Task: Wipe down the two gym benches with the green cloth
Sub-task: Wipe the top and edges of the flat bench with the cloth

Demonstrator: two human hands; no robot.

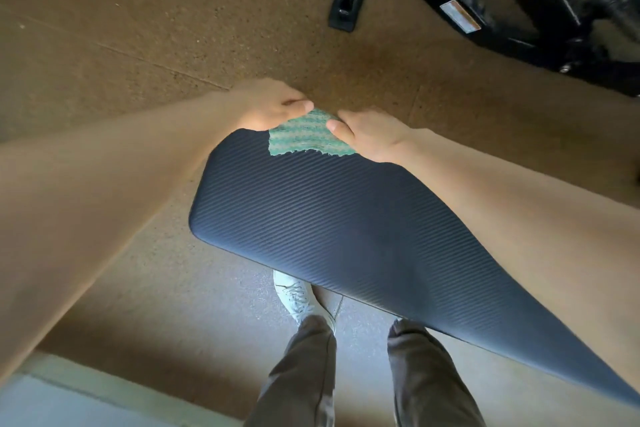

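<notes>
Green cloth (308, 135) is pinched by left hand (272, 107) and right hand (369, 135) at the far end of the bench (346, 229), its length laid back toward the body.

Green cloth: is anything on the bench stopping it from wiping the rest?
Nothing visible does. The left hand and right hand both hold the green cloth at the far edge of the bench pad; the rest of it lies bare.

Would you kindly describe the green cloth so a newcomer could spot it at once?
Find the dark ribbed bench pad in the middle of the view. At its far edge, the left hand and right hand hold a small cloth between them. It is the only green, striped thing.
</notes>
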